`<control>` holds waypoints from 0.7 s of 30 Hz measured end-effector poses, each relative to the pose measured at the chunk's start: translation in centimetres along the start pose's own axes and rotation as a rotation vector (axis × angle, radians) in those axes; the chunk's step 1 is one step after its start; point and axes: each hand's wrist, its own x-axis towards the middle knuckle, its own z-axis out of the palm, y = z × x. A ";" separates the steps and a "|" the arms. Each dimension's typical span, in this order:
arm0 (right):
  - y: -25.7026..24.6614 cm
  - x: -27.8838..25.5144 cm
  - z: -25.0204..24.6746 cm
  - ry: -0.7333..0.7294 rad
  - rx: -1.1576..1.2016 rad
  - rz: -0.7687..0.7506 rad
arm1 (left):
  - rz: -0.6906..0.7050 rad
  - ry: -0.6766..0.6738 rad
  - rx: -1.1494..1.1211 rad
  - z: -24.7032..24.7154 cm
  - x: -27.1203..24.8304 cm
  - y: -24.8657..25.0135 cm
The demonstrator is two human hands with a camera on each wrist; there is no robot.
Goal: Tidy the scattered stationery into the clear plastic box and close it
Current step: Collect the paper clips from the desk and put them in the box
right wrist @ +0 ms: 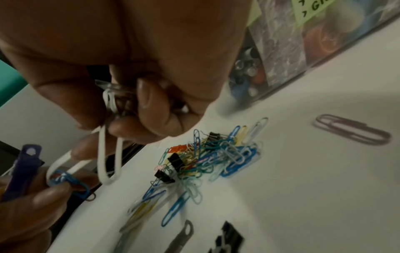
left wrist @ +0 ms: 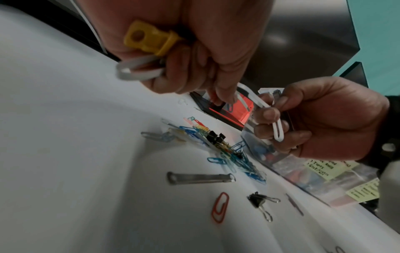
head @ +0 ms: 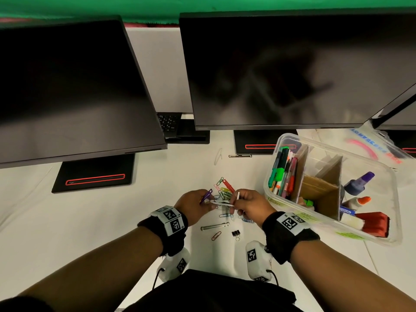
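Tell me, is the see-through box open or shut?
Open. The clear plastic box has no lid on top: pens and glue bottles show uncovered. Its lid lies behind it.

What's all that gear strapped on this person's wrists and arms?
Both forearms are bare, with no sleeves. Each wrist wears a black fabric band: left wrist band, right wrist band. On top of each sit white blocks printed with black square codes. Under each wrist hangs a white camera housing with the same codes, and a thin black cable trails from it.
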 end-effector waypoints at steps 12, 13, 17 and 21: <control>-0.1 0.3 1.1 0.184 -0.559 -0.276 | 0.008 -0.030 -0.029 -0.2 0.5 -0.4; 0.0 0.5 1.1 0.200 -0.570 -0.274 | 0.003 -0.035 -0.032 -0.2 0.4 -0.4; -0.1 0.8 1.1 0.173 -0.514 -0.198 | 0.004 -0.024 -0.079 -0.4 0.5 -0.4; 0.6 1.2 0.7 0.210 -0.414 -0.163 | 0.007 -0.005 -0.031 -0.6 0.5 -0.8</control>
